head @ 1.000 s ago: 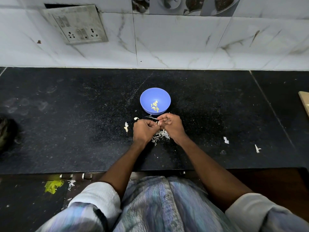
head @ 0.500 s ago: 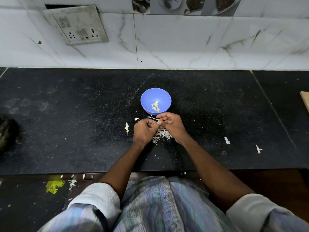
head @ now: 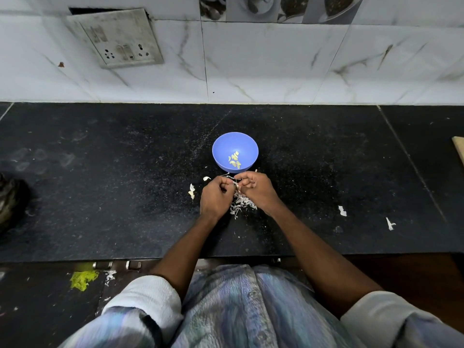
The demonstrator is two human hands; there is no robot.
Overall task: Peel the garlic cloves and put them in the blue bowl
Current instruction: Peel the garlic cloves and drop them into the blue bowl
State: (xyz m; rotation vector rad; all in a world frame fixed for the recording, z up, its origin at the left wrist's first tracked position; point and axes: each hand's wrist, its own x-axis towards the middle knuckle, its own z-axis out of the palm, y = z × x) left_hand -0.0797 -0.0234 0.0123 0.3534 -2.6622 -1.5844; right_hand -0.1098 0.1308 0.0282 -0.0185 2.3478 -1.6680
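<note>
The blue bowl stands on the black counter and holds several peeled yellowish cloves. Just in front of it my left hand and my right hand meet fingertip to fingertip, both pinching one small garlic clove that is mostly hidden between them. A heap of white peel lies under the hands. Two unpeeled cloves lie left of my left hand, and another small piece sits nearer the bowl.
White scraps lie on the counter to the right. A wooden board edge shows at far right and a dark object at far left. The tiled wall with a socket plate rises behind. The counter's front edge is near my lap.
Both hands stay together in front of the bowl; the fingers shift slightly as they work the clove. The bowl and peel heap have not moved.
</note>
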